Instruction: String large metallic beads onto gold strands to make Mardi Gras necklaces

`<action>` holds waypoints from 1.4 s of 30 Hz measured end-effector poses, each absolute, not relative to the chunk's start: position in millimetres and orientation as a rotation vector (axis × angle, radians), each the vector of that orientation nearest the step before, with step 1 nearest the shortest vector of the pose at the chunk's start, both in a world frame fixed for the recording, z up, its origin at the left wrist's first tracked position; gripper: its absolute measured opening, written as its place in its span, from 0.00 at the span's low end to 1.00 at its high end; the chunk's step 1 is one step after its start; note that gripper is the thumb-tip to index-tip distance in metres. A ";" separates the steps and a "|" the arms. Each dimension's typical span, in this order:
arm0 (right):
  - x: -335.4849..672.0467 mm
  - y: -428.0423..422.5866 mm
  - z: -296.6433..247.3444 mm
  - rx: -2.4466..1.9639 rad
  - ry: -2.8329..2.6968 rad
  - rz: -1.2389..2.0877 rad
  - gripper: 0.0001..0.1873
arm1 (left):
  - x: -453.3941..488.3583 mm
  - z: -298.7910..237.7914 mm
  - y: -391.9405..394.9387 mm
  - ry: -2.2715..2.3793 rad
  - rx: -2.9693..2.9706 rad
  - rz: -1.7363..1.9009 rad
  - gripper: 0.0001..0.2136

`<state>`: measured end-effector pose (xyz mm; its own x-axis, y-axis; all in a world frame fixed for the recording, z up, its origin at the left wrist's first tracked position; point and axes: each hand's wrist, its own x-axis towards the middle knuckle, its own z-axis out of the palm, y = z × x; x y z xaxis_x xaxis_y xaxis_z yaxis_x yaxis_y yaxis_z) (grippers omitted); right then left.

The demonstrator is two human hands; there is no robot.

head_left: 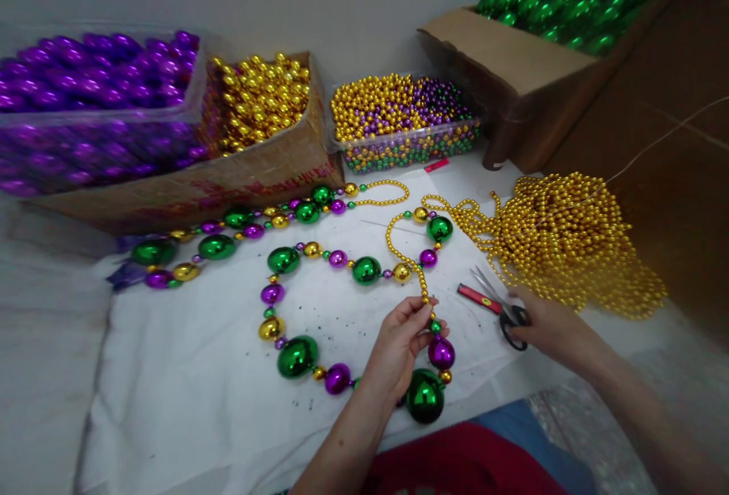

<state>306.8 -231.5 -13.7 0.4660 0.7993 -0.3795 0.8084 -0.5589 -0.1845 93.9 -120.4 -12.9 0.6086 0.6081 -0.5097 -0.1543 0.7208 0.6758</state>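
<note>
My left hand (pixel 402 335) pinches a bead necklace (pixel 423 282) where a run of small gold beads meets a green bead. The necklace lies in a loop on the white cloth, with large green, purple and gold balls along it; one big green ball (pixel 425 396) sits just below the hand, near the front edge. At the right, my right hand (pixel 541 320) has its fingers at the black handles of a pair of scissors (pixel 515 320), whose blades point away to the left. Beside the blades lies a slim red object (pixel 478 297) with a yellow mark.
A second bead necklace (pixel 216 247) lies at the back left. Behind stand a tub of purple balls (pixel 102 119), a cardboard box (pixel 273 184) of gold balls and a tub of small mixed beads (pixel 407 134). Gold bead strings (pixel 569 244) are heaped right, below a box of green balls (pixel 512 47).
</note>
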 end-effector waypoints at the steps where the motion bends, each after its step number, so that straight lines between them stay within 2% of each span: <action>1: 305.1 -228.9 -13.3 2.682 1.501 -0.623 0.20 | 93.4 -13.7 -120.5 0.801 0.635 0.472 0.13; 4: 289.5 -214.6 -15.6 2.637 1.752 -0.315 0.08 | 92.8 -15.7 -120.8 0.798 0.656 0.472 0.12; 6: 277.5 -202.8 -19.8 2.563 1.908 -0.186 0.08 | 92.7 -16.0 -120.8 0.808 0.672 0.479 0.11; 10: 269.1 -189.9 -24.7 2.562 1.995 -0.161 0.04 | 91.3 -14.3 -120.2 0.834 0.686 0.482 0.10; 12: 269.9 -192.5 -22.9 2.719 2.066 -0.270 0.01 | 89.9 -13.7 -120.1 0.820 0.682 0.475 0.09; 14: 268.4 -200.2 -19.5 3.031 2.125 -0.716 0.05 | 88.8 -14.0 -120.4 0.782 0.682 0.460 0.10; 16: 262.8 -210.9 -16.4 3.216 2.016 -1.587 0.07 | 88.4 -15.6 -120.9 0.743 0.695 0.443 0.11; 18: 254.6 -221.8 -14.9 3.098 1.716 -2.424 0.10 | 88.7 -18.5 -121.3 0.720 0.728 0.433 0.15; 19: 250.4 -226.5 -14.9 3.016 1.543 -2.718 0.11 | 89.0 -20.2 -121.4 0.713 0.749 0.425 0.17; 21: 243.1 -233.8 -15.3 2.906 1.222 -3.089 0.12 | 89.3 -23.1 -121.9 0.700 0.794 0.399 0.21; 24: 235.1 -240.3 -14.6 2.755 0.974 -3.370 0.09 | 87.0 -22.6 -124.5 0.686 0.861 0.359 0.24; 26: 230.3 -242.9 -12.6 2.702 1.008 -3.380 0.08 | 82.7 -17.6 -127.7 0.691 0.905 0.342 0.24; 29: 223.2 -244.6 -10.6 2.767 1.140 -3.175 0.11 | 74.1 -7.2 -133.8 0.713 0.955 0.310 0.24; 35: 212.3 -237.1 -21.3 2.958 1.083 -2.797 0.29 | 63.9 -4.1 -140.0 0.761 0.995 0.322 0.23; 42: 213.2 -235.4 -30.3 2.968 1.285 -2.669 0.23 | 68.4 -11.1 -140.2 0.748 0.998 0.331 0.23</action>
<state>213.2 -235.4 -30.3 0.2535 0.8772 -0.4078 -0.2280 -0.3555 -0.9064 68.4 -140.2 -11.1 0.7091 0.5709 -0.4138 0.0776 0.5201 0.8506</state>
